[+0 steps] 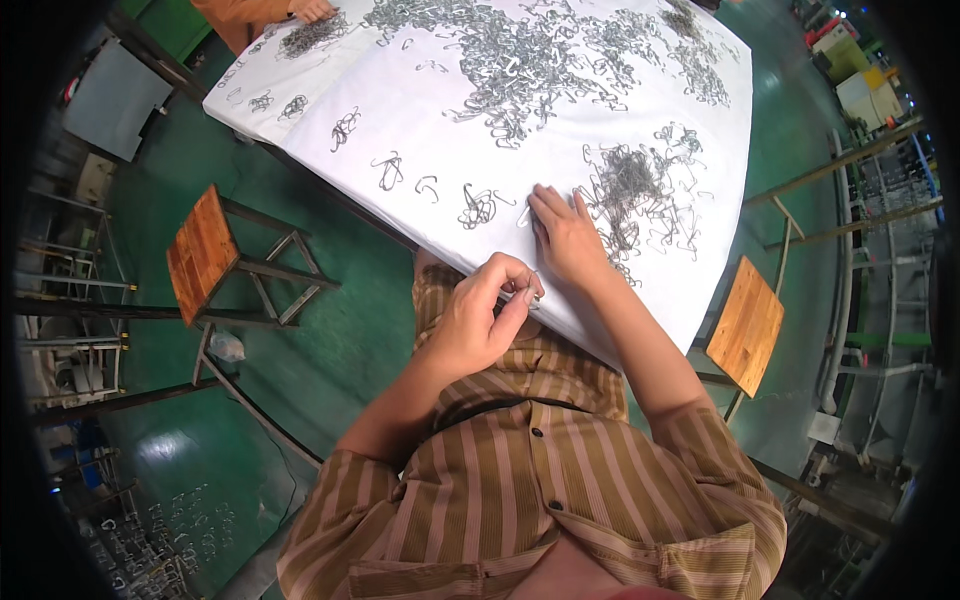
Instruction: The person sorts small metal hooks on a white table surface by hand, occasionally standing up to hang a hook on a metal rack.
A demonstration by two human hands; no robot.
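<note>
- Left hand [474,318]: thumb and index pinch bent wire hook [536,293], near table edge.
- Right hand [571,243]: palm down on white-covered table [400,115], fingertips beside loose hook [524,213]; can't tell if gripping it.
- Dense hook pile [630,178]: just right of right hand.
- Small hook cluster [479,208]: left of right hand.
- Big hook spread [515,68]: beyond both hands.

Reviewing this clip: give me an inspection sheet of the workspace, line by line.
Surface: table, white-covered.
Job's things: hooks, metal; large far pile, dark near pile right of the right hand, small clusters toward the left edge.
Clutter: plastic bag on the floor, left.
Hands: left hand pinches a small metal piece, apparently a hook; right hand palm down on the table, fingers extended.
Cables: thin dark line on the floor, lower left, possibly one.
Surroundings: left stool, right stool, co-worker's hand.
</note>
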